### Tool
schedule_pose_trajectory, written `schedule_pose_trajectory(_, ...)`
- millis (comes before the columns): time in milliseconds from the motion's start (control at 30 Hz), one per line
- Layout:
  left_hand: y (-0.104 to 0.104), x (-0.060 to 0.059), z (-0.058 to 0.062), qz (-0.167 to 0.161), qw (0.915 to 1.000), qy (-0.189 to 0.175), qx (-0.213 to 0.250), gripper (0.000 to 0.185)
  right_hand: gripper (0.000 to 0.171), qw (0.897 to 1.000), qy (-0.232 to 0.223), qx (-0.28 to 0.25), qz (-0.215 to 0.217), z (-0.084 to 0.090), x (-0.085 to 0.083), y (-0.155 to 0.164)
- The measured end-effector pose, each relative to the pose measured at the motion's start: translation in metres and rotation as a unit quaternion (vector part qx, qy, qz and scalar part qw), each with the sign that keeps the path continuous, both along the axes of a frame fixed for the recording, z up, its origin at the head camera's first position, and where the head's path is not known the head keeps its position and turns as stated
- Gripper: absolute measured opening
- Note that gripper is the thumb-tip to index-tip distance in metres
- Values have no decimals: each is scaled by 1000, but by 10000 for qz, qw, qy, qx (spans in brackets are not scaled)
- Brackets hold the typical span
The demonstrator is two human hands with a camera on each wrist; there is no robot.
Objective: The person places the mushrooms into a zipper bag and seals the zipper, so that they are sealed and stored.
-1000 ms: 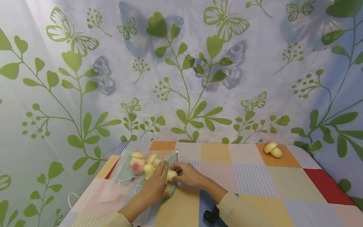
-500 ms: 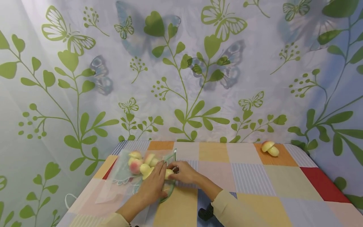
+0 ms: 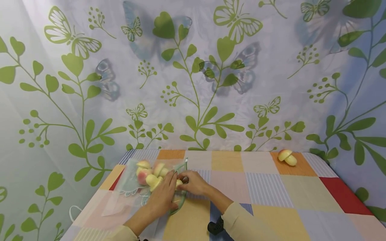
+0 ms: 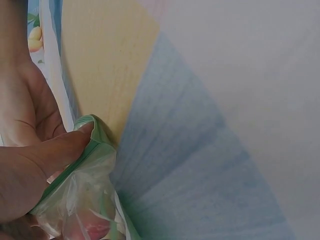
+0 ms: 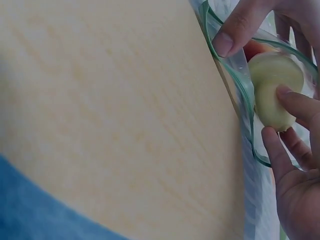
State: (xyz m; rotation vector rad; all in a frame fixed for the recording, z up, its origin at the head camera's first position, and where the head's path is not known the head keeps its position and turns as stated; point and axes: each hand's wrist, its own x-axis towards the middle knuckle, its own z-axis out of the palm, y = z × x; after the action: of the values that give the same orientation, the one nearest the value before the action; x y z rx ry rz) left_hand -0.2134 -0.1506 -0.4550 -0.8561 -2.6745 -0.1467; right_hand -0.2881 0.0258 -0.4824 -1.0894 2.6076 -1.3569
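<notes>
A clear zip bag (image 3: 132, 182) with a green rim lies on the left of the checkered tablecloth (image 3: 265, 197), with several yellow and pink fruit pieces (image 3: 144, 175) inside. My left hand (image 3: 163, 197) pinches the bag's rim (image 4: 92, 145) between thumb and fingers and holds the mouth up. My right hand (image 3: 193, 182) grips a pale yellow fruit piece (image 5: 272, 90) with its fingertips (image 5: 287, 95) just inside the bag's mouth. In the right wrist view the left thumb (image 5: 235, 30) lies on the green rim (image 5: 220, 60) above that piece.
Two more fruit pieces (image 3: 288, 158) lie at the far right corner of the table. A curtain (image 3: 193, 73) printed with leaves and butterflies hangs right behind the table. A white loop of cord (image 3: 73, 211) shows past the left edge. A black object (image 3: 215, 227) sits under my right forearm.
My right hand has pushed the yellow fruit piece a little to the left, deeper into the bag's mouth. The left hand keeps its hold on the rim.
</notes>
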Motion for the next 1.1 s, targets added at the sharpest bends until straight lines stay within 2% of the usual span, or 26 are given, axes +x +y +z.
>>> schedule_pose_trajectory(433, 1, 2, 2, -47, 9999, 67, -70, 119, 36, 9997, -216, -58, -134, -2, 0, -5)
schedule_pose_trajectory(667, 1, 2, 2, -11, 9999, -102, -7, 119, 32, 9990, -337, -129, -278, 0, 0, -9)
schedule_pose_trajectory(867, 1, 1, -1, -48, 10000, 0, 13, 120, 32, 9982, -364, -240, -420, -1, 1, -10)
schedule_pose_trajectory(967, 1, 1, -1, -20, 10000, -7, -12, 120, 36, 9965, -585, -410, -434, -3, 1, -10)
schedule_pose_trajectory(1100, 1, 1, -1, 13, 10000, -2, -30, 121, 32, 9927, -897, -705, -389, -9, 1, -9)
